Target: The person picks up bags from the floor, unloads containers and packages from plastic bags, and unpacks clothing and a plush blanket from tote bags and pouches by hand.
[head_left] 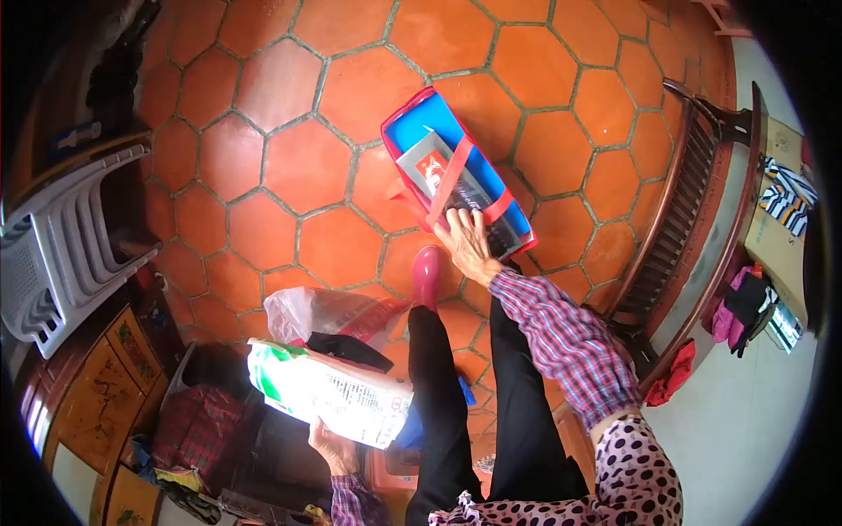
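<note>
My right hand [467, 245] reaches into an open bag [419, 118] with a blue inside and red edges, which stands on the tiled floor. Its fingers are bent over a dark box [478, 195] with a red and white label, beside the bag's red strap [451, 180]. Whether they grip the box or the strap is unclear. On the left, my left hand [331, 448] holds a white and green printed package [329, 392] by its lower edge, fingers mostly hidden under it.
A clear plastic bag [294, 314] lies beyond the package. A grey plastic chair [70, 237] and a wooden cabinet [101, 381] stand at the left. Along the right runs a dark wooden bench [671, 210], with clothes [745, 307] beyond it.
</note>
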Demonstrator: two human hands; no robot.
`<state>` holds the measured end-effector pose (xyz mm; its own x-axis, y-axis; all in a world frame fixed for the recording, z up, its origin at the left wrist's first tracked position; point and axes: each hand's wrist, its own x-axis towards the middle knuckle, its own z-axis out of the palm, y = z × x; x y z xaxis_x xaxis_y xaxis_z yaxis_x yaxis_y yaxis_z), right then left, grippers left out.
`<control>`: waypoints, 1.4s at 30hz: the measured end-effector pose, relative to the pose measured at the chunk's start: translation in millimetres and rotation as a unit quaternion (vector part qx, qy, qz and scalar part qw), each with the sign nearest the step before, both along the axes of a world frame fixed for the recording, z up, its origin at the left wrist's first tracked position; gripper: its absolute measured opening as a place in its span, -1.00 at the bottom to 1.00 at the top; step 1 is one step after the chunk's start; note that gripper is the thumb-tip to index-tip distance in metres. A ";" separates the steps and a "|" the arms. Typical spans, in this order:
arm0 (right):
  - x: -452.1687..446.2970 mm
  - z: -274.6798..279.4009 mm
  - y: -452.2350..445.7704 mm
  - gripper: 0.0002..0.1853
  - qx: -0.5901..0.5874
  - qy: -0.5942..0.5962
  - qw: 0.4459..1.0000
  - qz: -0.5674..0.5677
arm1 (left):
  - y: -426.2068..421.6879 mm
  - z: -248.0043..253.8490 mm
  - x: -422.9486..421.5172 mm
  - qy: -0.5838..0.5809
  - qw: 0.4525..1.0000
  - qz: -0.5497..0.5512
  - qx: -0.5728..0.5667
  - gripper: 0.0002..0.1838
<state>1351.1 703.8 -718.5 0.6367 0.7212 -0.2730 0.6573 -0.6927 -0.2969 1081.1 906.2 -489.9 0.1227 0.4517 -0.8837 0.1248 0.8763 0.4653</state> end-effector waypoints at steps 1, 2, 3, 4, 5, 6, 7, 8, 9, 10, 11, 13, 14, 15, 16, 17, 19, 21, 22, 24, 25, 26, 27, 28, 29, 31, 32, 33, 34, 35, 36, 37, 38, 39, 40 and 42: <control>-0.2 -3.4 -1.9 -0.72 0.022 0.002 1.000 -0.007 | -0.7 1.3 -1.8 -0.017 1.000 0.007 -0.006 -0.40; 2.1 -7.0 -1.6 -0.76 0.037 -0.009 0.999 -0.031 | -1.9 1.9 -3.7 -0.035 0.999 0.014 -0.011 -0.40; 2.5 -9.5 -1.5 -0.80 0.051 -0.018 0.997 -0.058 | -3.0 3.2 -5.6 -0.036 0.999 0.013 -0.015 -0.40; 2.3 -17.2 3.5 -0.80 0.043 -0.023 0.997 -0.062 | 6.1 -6.3 -7.6 -0.033 0.999 0.025 -0.018 -0.39; 5.8 -12.5 4.8 -0.84 0.079 -0.001 0.991 -0.105 | 8.1 -5.5 -6.4 -0.028 0.999 0.036 -0.017 -0.38; 9.9 -7.6 5.3 -0.87 0.113 0.017 0.982 -0.150 | 11.3 -6.7 -3.7 -0.033 0.999 0.028 -0.024 -0.38; 10.1 -2.4 8.1 -0.87 0.186 0.021 0.960 -0.208 | 12.4 -7.0 -0.7 -0.050 0.998 0.031 -0.034 -0.39; 11.1 -0.6 7.2 -0.88 0.246 0.093 0.925 -0.273 | 11.7 -3.4 2.4 -0.065 0.996 0.033 -0.043 -0.39; 13.9 4.1 9.9 -0.89 0.308 0.164 0.875 -0.335 | 10.7 -0.6 2.1 -0.067 0.996 0.023 -0.047 -0.39; 14.5 8.6 21.9 -0.92 0.431 0.228 0.731 -0.476 | 12.4 1.1 -1.1 -0.048 0.998 0.007 -0.034 -0.39; 19.7 15.6 22.4 -0.92 0.442 0.219 0.726 -0.480 | 15.8 -3.3 -2.0 -0.036 0.999 -0.009 -0.016 -0.39; 42.1 40.8 6.9 -0.77 0.279 0.328 0.650 -0.626 | 19.8 2.1 2.1 -0.069 0.997 -0.027 -0.021 -0.38; 51.5 77.8 -1.6 -0.71 0.320 0.281 0.692 -0.584 | 20.6 4.0 3.4 -0.055 0.997 -0.035 -0.032 -0.37; 60.5 115.6 -17.0 -0.70 0.239 0.285 0.754 -0.541 | 22.6 -3.4 14.2 -0.047 0.996 -0.054 -0.055 -0.37; 48.8 129.8 -29.7 -0.63 0.307 0.167 0.786 -0.510 | 24.7 2.4 27.6 -0.062 0.994 -0.042 -0.074 -0.41; 42.3 168.0 -48.9 -0.68 0.288 0.172 0.802 -0.495 | 25.9 8.0 41.3 -0.075 0.992 -0.031 -0.094 -0.46; 47.5 168.9 -124.7 -0.66 0.287 0.105 0.823 -0.479 | -6.6 6.4 77.5 -0.071 0.989 -0.101 -0.083 -0.46; 31.5 197.9 -162.6 -0.62 0.207 0.234 0.788 -0.530 | -30.5 9.4 112.5 -0.075 0.975 -0.200 -0.069 -0.46; 27.8 229.2 -171.9 -0.60 0.190 0.252 0.786 -0.532 | -41.5 13.8 131.7 -0.080 0.964 -0.247 -0.062 -0.45; -2.1 284.1 -178.3 -0.64 0.317 0.056 0.825 -0.464 | -65.2 26.8 169.0 -0.086 0.936 -0.339 -0.040 -0.45; -16.8 330.7 -179.8 -0.66 0.288 0.110 0.821 -0.481 | -72.1 38.4 186.0 -0.093 0.917 -0.388 -0.027 -0.45; -19.8 375.3 -200.2 -0.64 0.283 0.165 0.802 -0.500 | -83.6 46.3 199.1 -0.107 0.900 -0.421 -0.021 -0.45; -38.7 402.2 -219.6 -0.60 0.286 0.097 0.790 -0.534 | -98.6 54.5 213.5 -0.115 0.881 -0.459 -0.006 -0.44; -54.7 435.6 -240.4 -0.60 0.295 0.074 0.757 -0.578 | -111.5 63.4 224.8 -0.126 0.860 -0.494 0.006 -0.44; -72.0 475.3 -263.0 -0.64 0.299 0.058 0.740 -0.600 | -124.2 70.7 235.0 -0.137 0.838 -0.527 0.019 -0.44; -113.0 520.5 -308.3 -0.68 0.264 -0.076 0.742 -0.611 | -149.0 84.5 250.8 -0.159 0.797 -0.581 0.044 -0.44; -133.9 534.6 -333.6 -0.75 0.240 -0.139 0.734 -0.620 | -159.9 91.9 255.0 -0.167 0.778 -0.602 0.057 -0.43; -142.7 578.6 -355.0 -0.79 0.267 -0.100 0.709 -0.644 | -171.8 99.2 259.6 -0.176 0.761 -0.621 0.071 -0.43; -153.9 606.0 -371.4 -0.84 0.325 -0.082 0.624 -0.706 | -182.4 105.4 262.0 -0.184 0.745 -0.636 0.085 -0.43; -171.0 615.1 -396.1 -0.86 0.298 -0.143 0.609 -0.721 | -193.2 111.0 262.8 -0.191 0.729 -0.650 0.099 -0.43; -182.8 629.8 -416.4 -0.92 0.352 -0.183 0.569 -0.720 | -205.3 115.2 263.8 -0.197 0.716 -0.661 0.111 -0.42; -188.7 658.5 -428.2 -0.97 0.395 -0.178 0.521 -0.736 | -215.8 119.3 263.3 -0.202 0.703 -0.671 0.124 -0.42; -202.1 665.5 -457.1 -0.98 0.380 -0.212 0.518 -0.736 | -226.3 122.6 262.1 -0.207 0.692 -0.677 0.139 -0.42; -215.4 670.8 -489.0 -0.97 0.373 -0.238 0.506 -0.740 | -236.1 123.6 260.3 -0.211 0.682 -0.683 0.154 -0.42; -228.1 675.1 -522.0 -0.96 0.369 -0.257 0.493 -0.745 | -246.8 127.2 258.8 -0.213 0.674 -0.687 0.169 -0.42; -247.3 684.0 -587.2 -0.91 0.338 -0.296 0.510 -0.734 | -268.9 130.4 253.3 -0.212 0.658 -0.692 0.207 -0.41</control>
<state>1103.8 116.6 -34.5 0.4526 -0.8483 0.2748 -0.3077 -0.4378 -0.8447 1334.4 637.2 -359.6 0.8656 -0.1604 -0.4743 0.4527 -0.1540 0.8783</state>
